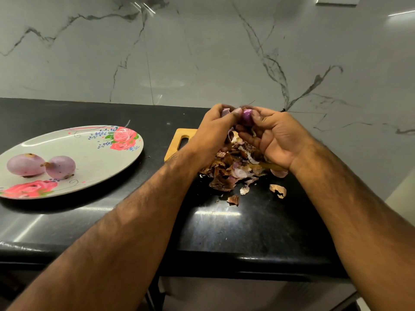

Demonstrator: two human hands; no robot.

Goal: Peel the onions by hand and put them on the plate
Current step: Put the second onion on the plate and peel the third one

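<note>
A small purple onion (247, 115) is held up above the cutting board between both hands. My right hand (276, 140) curls round it from the right. My left hand (213, 131) pinches a pale strip of onion skin (225, 112) at the onion's left side, thumb against the bulb. Most of the onion is hidden by the fingers. Two peeled pale-purple onions (25, 164) (60, 167) lie side by side on the left part of a grey plate (94, 158) with pink roses.
A heap of brown and purple onion peels (233, 167) covers a wooden cutting board (179, 135) under my hands. Loose peel scraps (278, 190) lie on the black countertop (224, 223) in front. A marble wall rises behind.
</note>
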